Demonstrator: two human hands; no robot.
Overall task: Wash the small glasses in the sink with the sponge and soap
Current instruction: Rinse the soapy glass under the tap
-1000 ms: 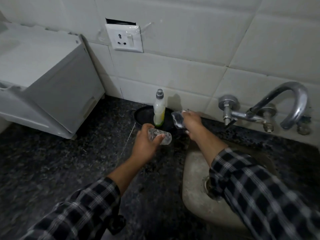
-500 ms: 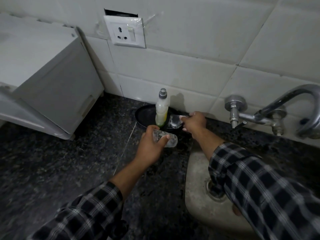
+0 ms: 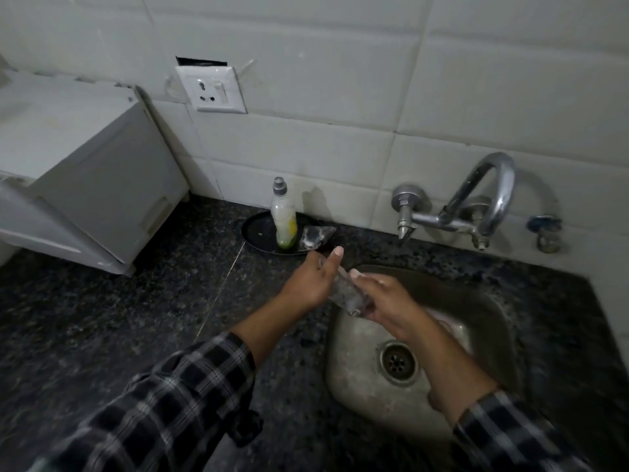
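Now that the soapy sponge (image 3: 315, 237) lies back on the black tray (image 3: 253, 229) behind the sink (image 3: 354, 338), both left hand (image 3: 311, 282) and right hand (image 3: 386, 303) clasp the small glass (image 3: 347, 294) over the sink's rim; rinsing probably follows.

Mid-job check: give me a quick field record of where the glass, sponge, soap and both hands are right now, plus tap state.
glass: small clear glass, held between both hands over the sink's left rim
left hand: left hand on the glass
right hand: right hand on the glass
sponge: soapy sponge lying on the black tray
soap: soap bottle upright on the tray
tap: tap, no water seen running
sink: sink, drain uncovered
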